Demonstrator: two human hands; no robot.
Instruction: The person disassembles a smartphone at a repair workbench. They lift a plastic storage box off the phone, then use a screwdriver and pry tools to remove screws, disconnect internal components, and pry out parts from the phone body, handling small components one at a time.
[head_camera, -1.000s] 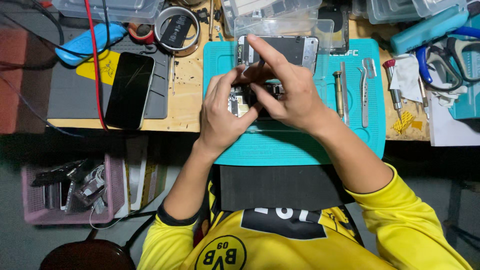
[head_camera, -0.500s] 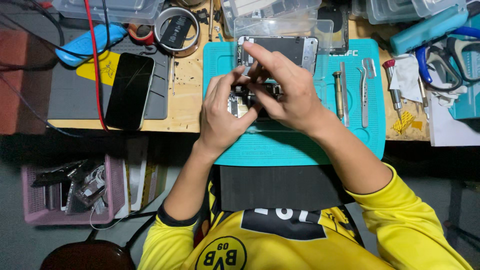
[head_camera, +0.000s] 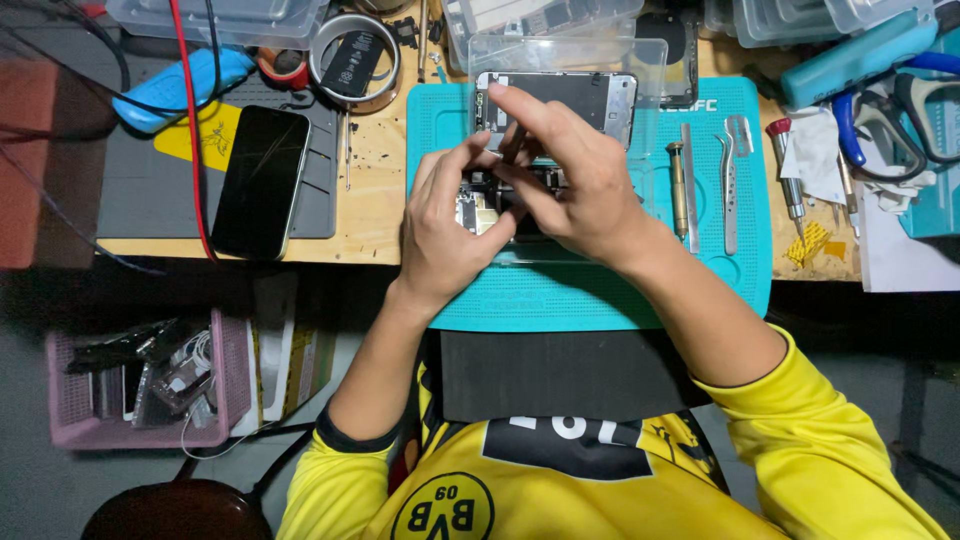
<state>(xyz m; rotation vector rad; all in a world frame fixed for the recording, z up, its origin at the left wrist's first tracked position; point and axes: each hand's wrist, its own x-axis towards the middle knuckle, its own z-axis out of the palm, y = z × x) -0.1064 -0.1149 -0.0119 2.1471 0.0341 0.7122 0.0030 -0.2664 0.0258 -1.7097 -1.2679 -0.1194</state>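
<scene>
Wooden bench (head_camera: 375, 205), cluttered. Teal work mat (head_camera: 600, 295) lies at the bench's front edge, centre. Grey mat (head_camera: 130, 195) at the bench's left end carries a black phone (head_camera: 262, 180), screen up, on its right half. Opened phone body (head_camera: 478, 208) sits mid-mat on the teal mat, mostly hidden under both hands; a detached metal-backed screen panel (head_camera: 580, 98) lies at the mat's rear edge. Left hand (head_camera: 445, 225): fingers curled closed around the phone body's left side, thumb across its front. Right hand (head_camera: 570, 175): thumb and middle fingers pinched down onto the body's interior, index finger lifted; what the pinch holds cannot be told. Tweezers (head_camera: 728, 185) and screwdriver (head_camera: 678, 170) lie along the mat's right edge
</scene>
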